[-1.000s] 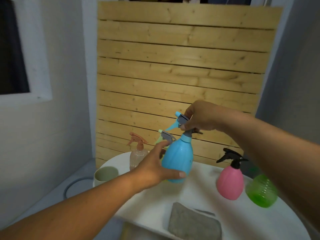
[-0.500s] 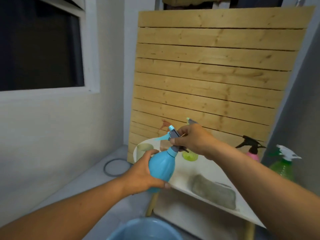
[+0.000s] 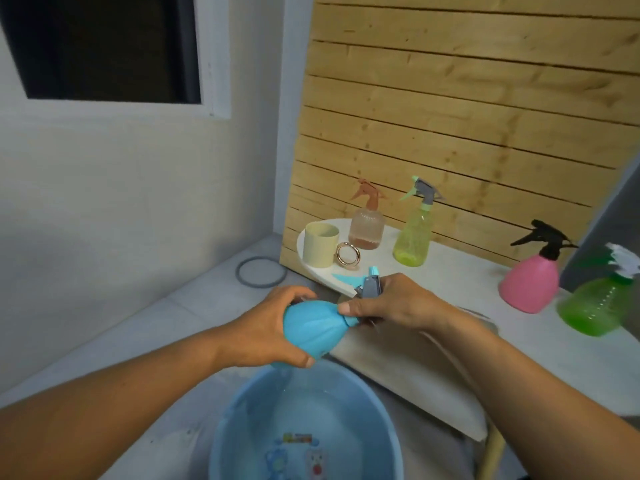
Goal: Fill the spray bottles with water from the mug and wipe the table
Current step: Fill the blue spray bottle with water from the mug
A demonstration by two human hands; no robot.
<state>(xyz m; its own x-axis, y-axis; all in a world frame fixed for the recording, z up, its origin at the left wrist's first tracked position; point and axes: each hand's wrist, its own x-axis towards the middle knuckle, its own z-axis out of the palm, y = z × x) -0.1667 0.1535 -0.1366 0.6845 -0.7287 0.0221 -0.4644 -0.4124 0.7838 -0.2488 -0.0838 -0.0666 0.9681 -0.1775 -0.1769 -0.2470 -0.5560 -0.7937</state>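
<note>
So both hands are on the round light-blue plastic spray bottle [image 3: 313,332], which is tipped over sideways off the front-left edge of the white table [image 3: 450,358], right above a light-blue plastic basin [image 3: 304,427] on the floor. Left hand [image 3: 273,332] is wrapped around the fat body, fingers curled tight. Right hand [image 3: 388,304] is closed around the grey-and-blue trigger head [image 3: 370,287] at the neck.

On the table: a cream mug with a gold ring handle [image 3: 320,249] at the far-left edge, a clear pinkish spray bottle [image 3: 366,225] just beside it, then a yellow-green one [image 3: 414,237]. A pink bottle with black trigger [image 3: 528,284] and a green bottle [image 3: 594,306] sit along the right side.
</note>
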